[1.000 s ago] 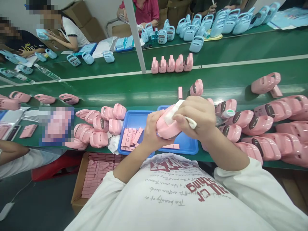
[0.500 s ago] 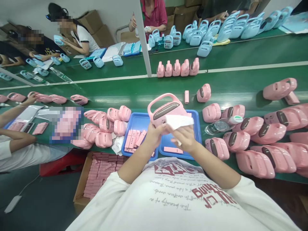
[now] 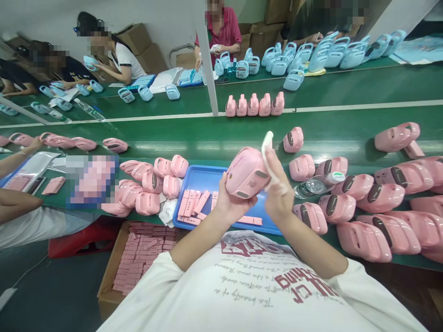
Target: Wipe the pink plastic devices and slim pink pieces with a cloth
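My left hand (image 3: 228, 203) is closed round a glossy pink plastic housing (image 3: 247, 173), holding it tilted above the blue trays (image 3: 202, 174). The housing shows a dark oval on its near face and small printed marks on its side. No handle shows on it from this angle. A white cloth (image 3: 269, 154) is gripped in my right hand (image 3: 279, 196), along the housing's right end; whether the cloth presses on it I cannot tell. Pink strips with small dots (image 3: 190, 203) lie in the trays below, partly hidden by my hands.
Pink housings stand left (image 3: 148, 203) and right (image 3: 363, 235). A clear bottle (image 3: 313, 186) lies among the right ones. A carton of pink pieces (image 3: 138, 258) sits below left. A co-worker's hand (image 3: 34, 145) touches housings at left. Blue housings (image 3: 280, 64) line the far side.
The pink housing has been turned, so its handle and long dark window no longer show. My right hand has raised the white cloth from the housing's front to its right end.
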Motion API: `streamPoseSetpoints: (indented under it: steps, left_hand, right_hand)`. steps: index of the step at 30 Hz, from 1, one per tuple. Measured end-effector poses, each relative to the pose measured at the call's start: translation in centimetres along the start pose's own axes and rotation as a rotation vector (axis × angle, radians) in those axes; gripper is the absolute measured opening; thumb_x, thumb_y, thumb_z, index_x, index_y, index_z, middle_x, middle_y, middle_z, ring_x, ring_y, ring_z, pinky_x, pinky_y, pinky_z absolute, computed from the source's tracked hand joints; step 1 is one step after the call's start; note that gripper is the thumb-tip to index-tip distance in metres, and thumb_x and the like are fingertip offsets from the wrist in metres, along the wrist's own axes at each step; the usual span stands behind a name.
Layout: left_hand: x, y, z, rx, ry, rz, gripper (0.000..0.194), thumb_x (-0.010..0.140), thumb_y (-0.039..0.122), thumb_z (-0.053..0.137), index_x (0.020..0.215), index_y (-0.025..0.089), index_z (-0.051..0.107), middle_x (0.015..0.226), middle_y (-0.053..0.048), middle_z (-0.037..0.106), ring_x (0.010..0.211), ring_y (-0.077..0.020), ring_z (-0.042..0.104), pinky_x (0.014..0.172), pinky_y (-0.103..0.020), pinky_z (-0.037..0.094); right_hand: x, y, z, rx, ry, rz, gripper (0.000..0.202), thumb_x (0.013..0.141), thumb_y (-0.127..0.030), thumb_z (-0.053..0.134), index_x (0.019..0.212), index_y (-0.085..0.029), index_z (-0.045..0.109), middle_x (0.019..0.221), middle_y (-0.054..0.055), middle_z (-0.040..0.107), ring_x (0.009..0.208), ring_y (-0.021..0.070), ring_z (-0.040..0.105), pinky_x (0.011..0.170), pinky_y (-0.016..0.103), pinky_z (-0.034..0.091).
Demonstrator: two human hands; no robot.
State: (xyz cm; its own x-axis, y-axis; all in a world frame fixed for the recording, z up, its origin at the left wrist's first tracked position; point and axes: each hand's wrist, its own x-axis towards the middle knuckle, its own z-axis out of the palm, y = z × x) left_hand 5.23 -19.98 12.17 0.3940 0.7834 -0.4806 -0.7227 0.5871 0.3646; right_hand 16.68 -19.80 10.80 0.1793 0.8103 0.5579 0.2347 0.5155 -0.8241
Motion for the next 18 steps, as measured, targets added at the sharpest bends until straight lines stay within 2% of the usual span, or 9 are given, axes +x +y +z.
streamPoseSetpoints:
  steps: [2,3,7,8,10,12,15,17,18]
  left_hand:
    - [0.2,-0.2,-0.4,0.105,0.014,0.061,0.06,0.072,0.069,0.053,0.102,0.018,0.063,0.088,-0.008,0.068,0.082,-0.0212,0.066,0.066,-0.031,0.054]
    - [0.3,-0.2,-0.7,0.169,0.036,0.094,0.061,0.07,0.07,0.055,0.103,0.019,0.062,0.09,-0.009,0.068,0.085,-0.0231,0.066,0.068,-0.034,0.054]
    - [0.6,0.2,-1.9,0.234,0.086,0.057,0.066,0.063,0.07,0.06,0.106,0.02,0.061,0.086,-0.009,0.068,0.078,-0.0258,0.066,0.066,-0.041,0.053]
    - [0.6,0.3,-2.0,0.208,0.079,0.029,0.068,0.063,0.071,0.058,0.105,0.018,0.061,0.083,-0.009,0.067,0.073,-0.0248,0.066,0.062,-0.039,0.052]
    - [0.7,0.5,-1.9,0.115,0.051,0.005,0.069,0.064,0.072,0.054,0.1,0.014,0.063,0.079,-0.009,0.067,0.065,-0.0211,0.063,0.056,-0.034,0.051]
    - [0.8,0.5,-1.5,-0.027,0.002,0.024,0.065,0.067,0.071,0.052,0.095,0.013,0.063,0.078,-0.008,0.066,0.062,-0.0173,0.06,0.054,-0.029,0.049]
    - [0.8,0.4,-1.0,-0.181,-0.034,-0.013,0.06,0.072,0.068,0.05,0.091,0.012,0.063,0.076,-0.009,0.065,0.063,-0.0153,0.059,0.054,-0.025,0.047]
    - [0.7,0.1,-1.0,-0.173,-0.011,-0.07,0.058,0.074,0.067,0.051,0.092,0.013,0.062,0.077,-0.009,0.065,0.066,-0.0163,0.06,0.055,-0.024,0.048]
    - [0.7,0.0,-1.1,-0.151,0.003,-0.079,0.057,0.074,0.065,0.053,0.094,0.013,0.062,0.079,-0.009,0.066,0.069,-0.017,0.061,0.056,-0.025,0.049]
  right_hand:
    - [-1.0,0.4,0.7,-0.235,-0.076,-0.303,0.054,0.091,-0.055,0.035,0.136,-0.027,0.047,0.138,0.005,0.049,0.14,0.0243,0.025,0.117,0.049,0.016]
    - [-1.4,0.8,0.9,-0.304,-0.12,-0.424,0.049,0.092,-0.049,0.039,0.135,-0.027,0.048,0.134,0.005,0.053,0.139,0.0229,0.027,0.117,0.047,0.015]
    - [-2.7,3.6,0.8,-0.356,-0.448,-0.757,0.039,0.096,-0.032,0.036,0.132,-0.026,0.051,0.122,0.001,0.062,0.128,0.0115,0.045,0.117,0.034,0.021]
    - [-2.9,4.3,0.6,-0.347,-0.457,-0.805,0.038,0.096,-0.032,0.036,0.13,-0.026,0.052,0.119,0.001,0.064,0.125,0.0105,0.048,0.116,0.032,0.023]
    - [-3.3,5.5,0.5,-0.309,-0.334,-0.789,0.037,0.095,-0.037,0.038,0.126,-0.027,0.055,0.111,0.002,0.068,0.119,0.0124,0.054,0.113,0.034,0.028]
    - [-3.6,5.8,0.8,-0.204,-0.167,-0.533,0.038,0.093,-0.045,0.039,0.12,-0.026,0.058,0.101,0.004,0.07,0.11,0.0168,0.06,0.107,0.039,0.037]
    - [-3.7,4.8,2.1,0.114,-0.062,0.203,0.05,0.09,-0.059,0.034,0.102,-0.021,0.063,0.076,0.005,0.069,0.08,0.0185,0.067,0.081,0.037,0.053]
    - [-3.2,3.8,2.7,0.34,0.014,0.637,0.052,0.085,-0.066,0.038,0.085,-0.021,0.063,0.059,0.001,0.061,0.06,0.0162,0.062,0.062,0.031,0.054]
    - [-2.8,3.5,2.9,0.435,0.066,0.781,0.049,0.081,-0.066,0.044,0.079,-0.021,0.061,0.056,0.0,0.059,0.056,0.0155,0.06,0.056,0.029,0.052]
